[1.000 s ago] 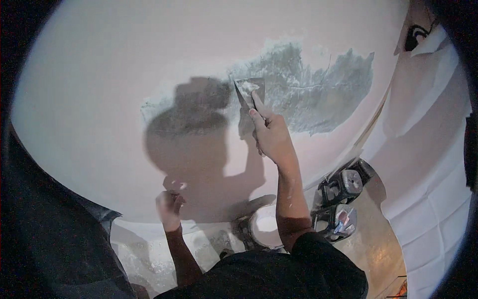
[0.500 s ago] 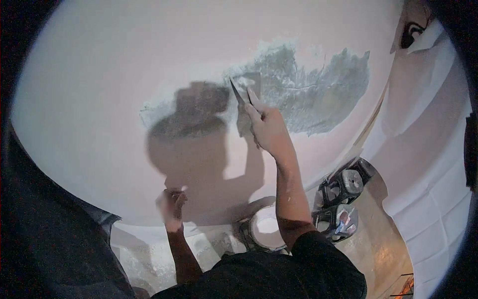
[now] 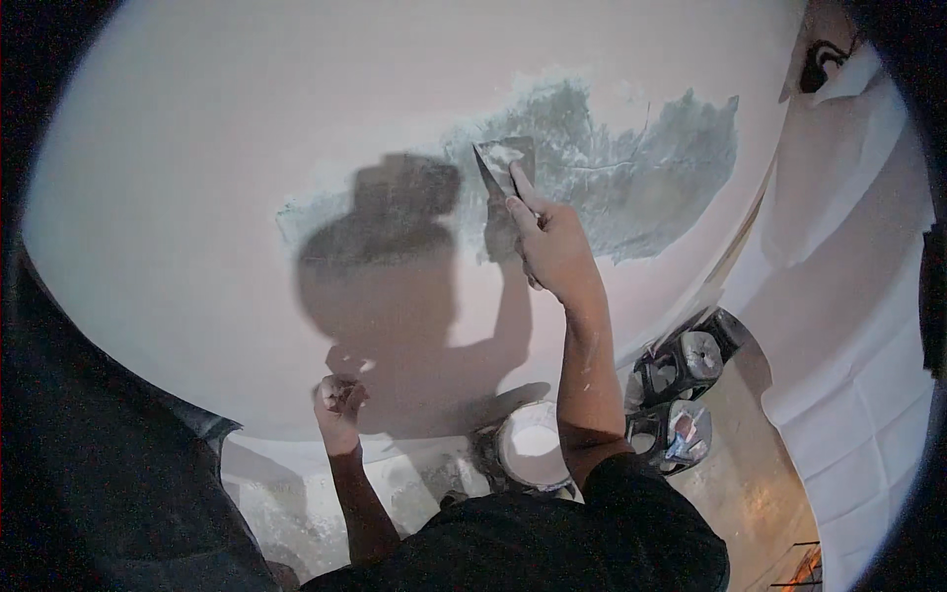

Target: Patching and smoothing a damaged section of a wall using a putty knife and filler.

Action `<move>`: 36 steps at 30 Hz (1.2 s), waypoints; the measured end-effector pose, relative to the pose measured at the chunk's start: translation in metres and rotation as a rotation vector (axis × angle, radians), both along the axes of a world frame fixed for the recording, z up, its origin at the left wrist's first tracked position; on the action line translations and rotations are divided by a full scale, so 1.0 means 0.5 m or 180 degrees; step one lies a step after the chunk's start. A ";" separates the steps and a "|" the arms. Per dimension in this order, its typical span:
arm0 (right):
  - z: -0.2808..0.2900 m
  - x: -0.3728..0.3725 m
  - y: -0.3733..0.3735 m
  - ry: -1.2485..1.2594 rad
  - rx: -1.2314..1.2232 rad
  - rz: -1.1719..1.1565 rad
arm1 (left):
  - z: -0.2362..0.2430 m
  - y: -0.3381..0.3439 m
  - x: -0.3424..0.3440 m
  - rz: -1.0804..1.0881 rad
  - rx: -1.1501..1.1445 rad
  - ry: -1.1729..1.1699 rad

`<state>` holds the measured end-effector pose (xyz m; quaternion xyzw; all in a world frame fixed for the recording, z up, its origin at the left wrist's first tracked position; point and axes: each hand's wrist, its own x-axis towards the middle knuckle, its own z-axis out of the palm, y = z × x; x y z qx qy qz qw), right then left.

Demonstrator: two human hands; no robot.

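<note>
My right hand [image 3: 547,242] grips a putty knife [image 3: 524,153] with pale compound on its blade, held against or close to a rough grey patch [image 3: 671,168] in the pale pink wall [image 3: 178,118]. The blade sits at the patch's middle, just right of my head's shadow. My left hand [image 3: 338,409] is low on the left, near the wall, its fingers curled; I cannot make out whether anything is in them.
A bucket of white material [image 3: 532,442] stands below my right arm. Dark plastic stools [image 3: 693,363] are to its right, one with a small colourful item [image 3: 687,429] on top. Dark sheeting [image 3: 118,464] hangs at left, white sheeting [image 3: 838,375] at right.
My right hand and the knife have shifted a little right and upward, after a slight leftward move half a second ago. My left hand stays low with its fingers curled.
</note>
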<state>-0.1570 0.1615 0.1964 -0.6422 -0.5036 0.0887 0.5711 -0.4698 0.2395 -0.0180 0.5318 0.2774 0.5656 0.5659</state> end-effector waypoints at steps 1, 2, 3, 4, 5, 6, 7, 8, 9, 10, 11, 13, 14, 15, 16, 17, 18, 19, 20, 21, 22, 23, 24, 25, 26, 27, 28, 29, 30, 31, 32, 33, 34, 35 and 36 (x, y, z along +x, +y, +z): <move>0.004 -0.005 -0.003 -0.0042 -0.0088 -0.0055 | 0.002 -0.002 0.002 -0.0001 -0.0012 0.0010; 0.005 -0.008 -0.005 -0.0083 -0.0174 -0.0110 | 0.006 -0.003 0.005 -0.0051 -0.0048 -0.0066; 0.005 -0.004 -0.007 -0.0083 -0.0169 -0.0126 | 0.013 -0.003 0.012 -0.0117 -0.0069 -0.0152; 0.004 0.001 -0.006 -0.0010 -0.0117 -0.0116 | 0.014 -0.003 0.015 -0.0133 -0.0064 -0.0153; 0.003 0.005 -0.006 0.0063 -0.0064 -0.0104 | 0.014 -0.004 0.016 -0.0086 0.0092 0.0092; 0.003 0.011 0.001 0.0067 -0.0066 -0.0128 | 0.020 -0.009 0.022 -0.0051 0.0239 0.0339; 0.006 0.016 0.016 -0.0126 0.0184 -0.0157 | 0.027 -0.012 0.031 -0.0075 0.0237 0.0342; 0.007 0.021 0.022 -0.0323 0.0432 -0.0187 | 0.036 -0.017 0.044 -0.0090 0.0204 0.0348; 0.009 0.018 0.018 -0.0312 0.0441 -0.0171 | 0.047 -0.018 0.043 -0.0062 0.0181 0.0363; 0.014 0.017 0.007 -0.0089 0.0227 -0.0125 | 0.040 -0.015 0.035 -0.0045 0.0187 0.0371; 0.016 0.015 0.003 0.0130 0.0010 -0.0077 | 0.027 -0.011 0.025 -0.0023 0.0163 0.0311; 0.018 0.019 0.015 0.0123 0.0075 -0.0120 | 0.025 -0.012 0.026 -0.0017 0.0134 0.0230; 0.019 0.020 0.020 0.0120 0.0139 -0.0159 | 0.027 -0.011 0.025 -0.0059 -0.0043 0.0165; 0.017 0.017 0.020 0.0117 0.0128 -0.0133 | 0.031 -0.012 0.018 -0.0082 -0.0228 0.0105; 0.012 0.015 0.014 0.0057 0.0141 -0.0146 | 0.033 -0.014 0.014 -0.0052 -0.0240 0.0099; 0.004 0.007 0.010 -0.0004 0.0155 -0.0154 | 0.034 -0.018 0.013 0.0044 -0.0143 0.0161; -0.017 -0.014 0.009 -0.0013 0.0144 -0.0119 | 0.033 -0.023 0.003 0.0139 -0.0046 0.0224; -0.053 -0.037 0.016 0.0165 0.0100 -0.0004 | 0.022 -0.021 -0.011 0.0203 -0.0049 0.0207; -0.095 -0.056 0.023 0.0326 0.0053 0.0105 | 0.000 -0.015 -0.020 0.0335 0.0021 0.0258; -0.148 -0.072 0.031 0.0370 0.0177 0.0198 | -0.014 -0.011 -0.029 0.0474 0.0099 0.0309; -0.186 -0.082 0.039 0.0114 0.0189 0.0116 | -0.025 -0.005 -0.031 0.0531 0.0101 0.0271; -0.198 -0.091 0.052 0.0085 0.0195 0.0155 | -0.034 0.001 -0.032 0.0467 0.0131 0.0170; -0.207 -0.104 0.061 0.0067 0.0225 0.0015 | -0.036 0.002 -0.036 0.0385 0.0159 0.0086; -0.214 -0.109 0.072 0.0055 0.0259 -0.0130 | -0.036 0.001 -0.041 0.0399 0.0165 0.0078; -0.215 -0.099 0.095 0.0093 0.0356 -0.0051 | -0.032 -0.002 -0.047 0.0347 0.0081 0.0074; -0.191 -0.106 0.102 0.0114 0.0354 -0.0053 | -0.028 -0.003 -0.057 0.0288 -0.0013 0.0096; -0.148 -0.123 0.097 0.0329 0.0209 -0.0060 | -0.017 -0.005 -0.068 0.0287 -0.0009 0.0121; -0.126 -0.134 0.094 0.0544 0.0070 -0.0074 | -0.005 -0.009 -0.073 0.0350 -0.0049 0.0194; -0.134 -0.136 0.092 0.0560 0.0086 -0.0097 | 0.003 -0.009 -0.074 0.0400 -0.0083 0.0260; -0.153 -0.140 0.091 0.0419 0.0111 -0.0095 | 0.005 -0.004 -0.078 0.0390 -0.0059 0.0276; -0.177 -0.145 0.091 0.0277 0.0135 -0.0098 | 0.003 -0.002 -0.084 0.0448 -0.0062 0.0284; -0.219 -0.148 0.098 0.0278 0.0166 -0.0104 | 0.001 0.005 -0.088 0.0512 -0.0057 0.0275; -0.275 -0.149 0.106 0.0097 0.0228 -0.0065 | -0.002 0.016 -0.091 0.0509 -0.0034 0.0271; -0.302 -0.151 0.113 -0.0080 0.0278 -0.0020 | -0.007 0.025 -0.096 0.0505 -0.0015 0.0272; -0.286 -0.164 0.115 -0.0127 0.0254 -0.0063 | -0.012 0.029 -0.104 0.0519 -0.0012 0.0281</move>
